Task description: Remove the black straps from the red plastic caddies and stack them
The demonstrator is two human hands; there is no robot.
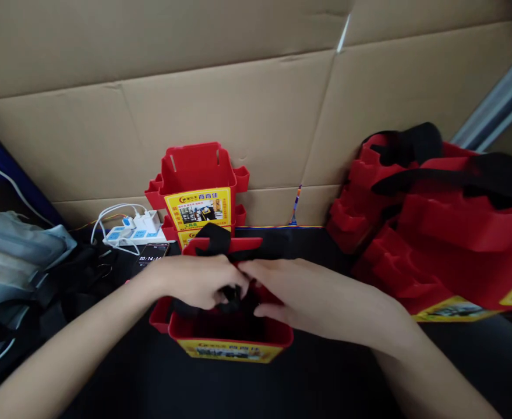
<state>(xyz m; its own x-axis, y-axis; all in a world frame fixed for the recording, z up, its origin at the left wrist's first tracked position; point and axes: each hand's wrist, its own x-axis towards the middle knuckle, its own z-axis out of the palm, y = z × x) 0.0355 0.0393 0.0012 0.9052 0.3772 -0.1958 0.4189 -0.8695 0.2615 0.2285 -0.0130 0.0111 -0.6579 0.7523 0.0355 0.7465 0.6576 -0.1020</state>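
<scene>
A: Where is the strap (pixel 233 297) lying from your fingers?

B: Right between them, over the red bag's (pixel 232 334) mouth. Your left hand (pixel 194 282) and right hand (pixel 299 294) are meeting there, both pinching it closed, its length running away from you.

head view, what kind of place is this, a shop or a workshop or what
Probably a small assembly or packing bench. Both hands, left hand and right hand, work a black strap on a red tool bag; identical bags lie heaped beside cardboard sheets.
</scene>
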